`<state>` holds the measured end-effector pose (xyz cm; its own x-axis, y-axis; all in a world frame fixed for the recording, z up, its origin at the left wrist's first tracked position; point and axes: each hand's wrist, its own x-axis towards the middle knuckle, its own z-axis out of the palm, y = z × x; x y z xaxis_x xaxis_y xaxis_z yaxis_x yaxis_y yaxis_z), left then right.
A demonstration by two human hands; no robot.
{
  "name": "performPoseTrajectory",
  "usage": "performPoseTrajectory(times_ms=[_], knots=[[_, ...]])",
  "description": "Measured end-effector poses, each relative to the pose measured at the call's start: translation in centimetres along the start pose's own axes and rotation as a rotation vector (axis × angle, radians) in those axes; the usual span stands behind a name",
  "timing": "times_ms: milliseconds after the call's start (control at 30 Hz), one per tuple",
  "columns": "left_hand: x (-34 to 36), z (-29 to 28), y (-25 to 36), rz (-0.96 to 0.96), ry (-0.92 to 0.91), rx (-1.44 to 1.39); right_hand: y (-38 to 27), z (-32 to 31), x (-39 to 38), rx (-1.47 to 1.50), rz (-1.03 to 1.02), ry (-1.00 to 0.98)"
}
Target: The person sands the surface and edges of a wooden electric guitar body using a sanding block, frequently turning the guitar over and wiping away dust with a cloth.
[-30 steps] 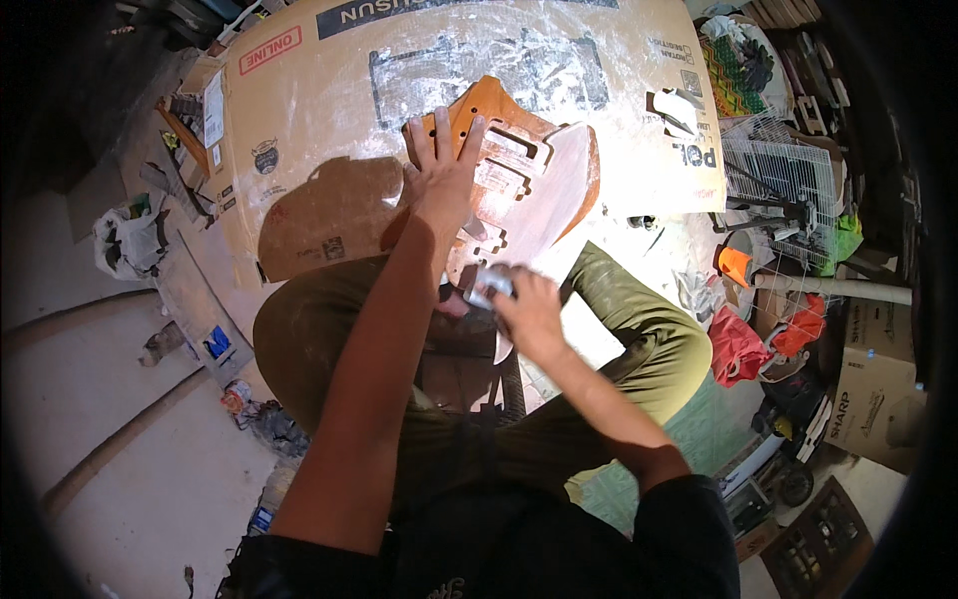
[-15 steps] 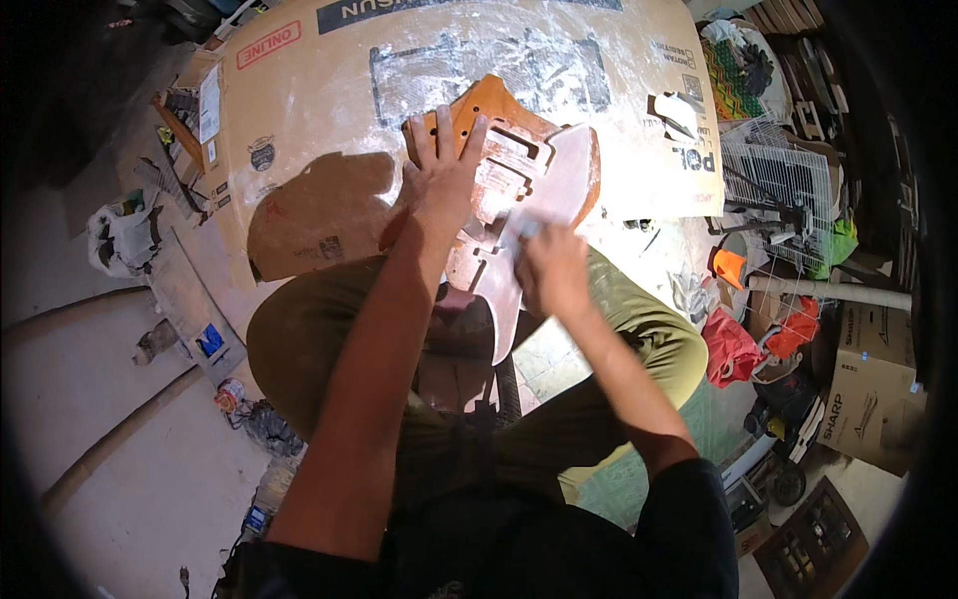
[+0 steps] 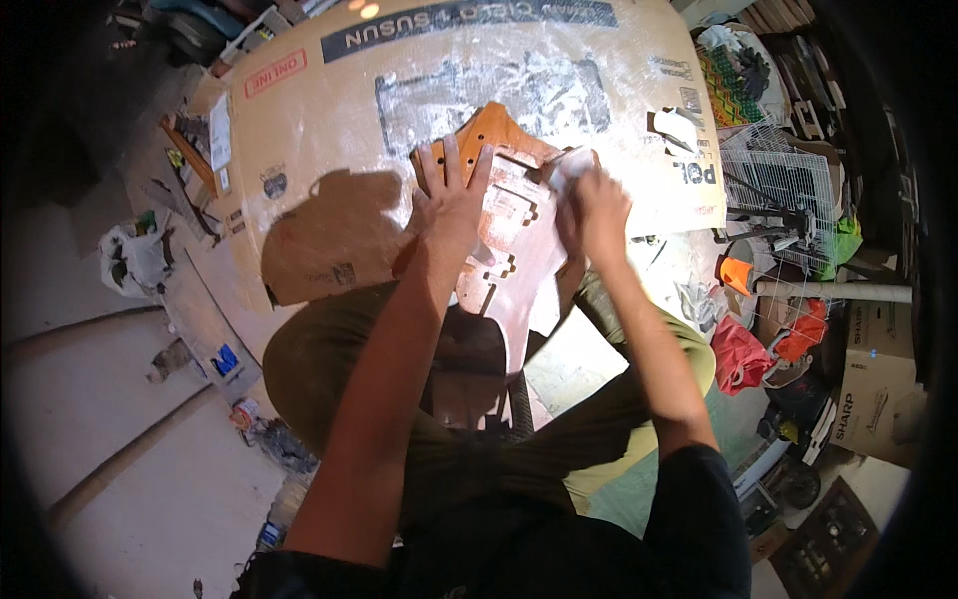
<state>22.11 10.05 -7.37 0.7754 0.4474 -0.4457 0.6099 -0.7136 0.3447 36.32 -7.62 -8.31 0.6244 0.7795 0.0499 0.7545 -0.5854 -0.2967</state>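
An electric guitar body [image 3: 519, 299], orange wood at its upper end and pale, chalky pink lower down, with cut-out cavities, lies tilted between my knees and a dusty cardboard sheet. My left hand [image 3: 447, 205] presses on its upper left part, fingers spread over the orange wood beside some drilled holes. My right hand [image 3: 599, 215], blurred, is curled on a pale pad [image 3: 565, 165] at the body's upper right edge; the hand hides part of that edge.
The large cardboard sheet [image 3: 299, 130] stands beyond my knees. At right are a white wire cage [image 3: 783, 185], an orange plastic piece [image 3: 735, 272], red bags [image 3: 740, 354] and stacked cartons [image 3: 868, 384]. At left lie a plastic bag [image 3: 130, 260], boards and oddments.
My right hand has swept the pad upward and rightward from the body's lower part to its upper right edge. My left hand keeps its place on the body; the whole view has shifted slightly.
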Motion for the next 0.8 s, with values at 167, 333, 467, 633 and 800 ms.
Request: performPoseTrajectory(times_ms=[167,333,467,633,800], knots=[[0.4,2.4,-1.4,0.036,0.111,0.034,4.5,-4.4,11.6,-0.007,0.3,0.189],[-0.1,-0.4,0.1,-0.023,-0.034,0.034,3.4,-11.6,5.5,0.531,0.232,0.235],[0.3,-0.2,1.2,-0.012,-0.039,0.099,3.2,-12.4,-1.4,1.015,0.336,0.368],[0.5,1.5,-5.3,0.082,0.066,0.156,0.3,-12.9,-0.9,1.245,0.454,0.418],[-7.0,6.7,0.6,0.297,0.096,0.053,2.9,-12.0,-1.3,1.021,0.393,0.58]])
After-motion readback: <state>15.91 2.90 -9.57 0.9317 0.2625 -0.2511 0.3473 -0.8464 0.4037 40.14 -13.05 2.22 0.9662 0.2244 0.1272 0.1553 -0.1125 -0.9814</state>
